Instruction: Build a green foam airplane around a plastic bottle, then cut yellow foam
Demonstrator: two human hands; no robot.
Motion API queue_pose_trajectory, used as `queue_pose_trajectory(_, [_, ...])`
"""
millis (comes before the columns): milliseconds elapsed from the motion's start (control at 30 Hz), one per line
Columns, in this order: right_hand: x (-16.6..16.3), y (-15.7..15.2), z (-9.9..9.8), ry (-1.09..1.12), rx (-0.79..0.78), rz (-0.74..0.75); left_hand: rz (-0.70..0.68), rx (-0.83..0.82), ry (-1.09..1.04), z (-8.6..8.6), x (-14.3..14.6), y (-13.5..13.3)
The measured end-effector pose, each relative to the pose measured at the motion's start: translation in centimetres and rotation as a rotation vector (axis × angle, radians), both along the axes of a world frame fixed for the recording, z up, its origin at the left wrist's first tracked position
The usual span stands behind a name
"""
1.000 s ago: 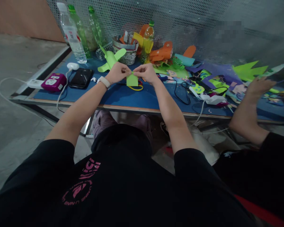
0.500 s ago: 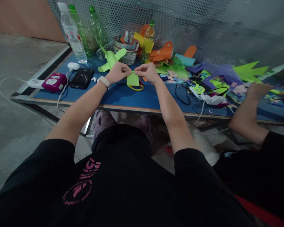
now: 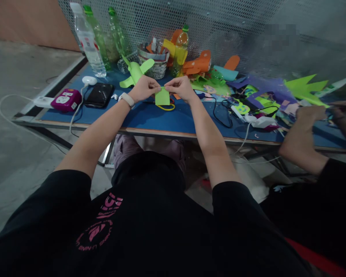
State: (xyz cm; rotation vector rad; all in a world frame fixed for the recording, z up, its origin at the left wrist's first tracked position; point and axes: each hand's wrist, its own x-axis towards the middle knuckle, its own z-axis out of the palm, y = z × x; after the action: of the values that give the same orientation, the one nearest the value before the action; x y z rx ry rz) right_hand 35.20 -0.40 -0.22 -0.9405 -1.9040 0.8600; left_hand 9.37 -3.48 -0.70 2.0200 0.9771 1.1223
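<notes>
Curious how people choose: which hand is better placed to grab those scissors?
Probably the right hand: the scissors' handles lie nearer it than the left hand, though both pinch the green paper.

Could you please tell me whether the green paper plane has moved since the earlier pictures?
No, the green paper plane keeps its place beside the woven basket.

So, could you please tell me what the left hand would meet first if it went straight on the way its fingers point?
Beyond the green paper it pinches, the left hand would probably meet the right hand first, across a narrow gap, though depth is hard to judge.
</notes>
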Motion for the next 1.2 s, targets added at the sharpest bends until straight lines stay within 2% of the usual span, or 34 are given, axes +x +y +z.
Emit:
queue_pose_trajectory(267, [-0.2, 0.0, 0.1, -0.016, -0.001, -0.033, 0.002, 0.007, 0.008, -1.4, -0.6, 1.8])
queue_pose_trajectory(533, [-0.5, -0.3, 0.3, 0.013, -0.011, -0.004, 0.013, 0.008, 0.009, -0.1, 0.0, 0.1])
queue_pose_trajectory(700, [-0.7, -0.6, 0.4, 0.025, -0.015, -0.022, 0.059, -0.022, 0.02, 0.0, 0.0, 0.1])
queue_pose_trajectory(900, [-1.0, -0.9, 0.5, 0.018, -0.002, -0.028, 0.029, 0.006, 0.015, 0.3, 0.0, -0.3])
queue_pose_trajectory(1200, [-0.9, -1.3, 0.6, 0.007, -0.017, -0.016, 0.03, 0.049, 0.042, -1.4, -0.7, 2.0])
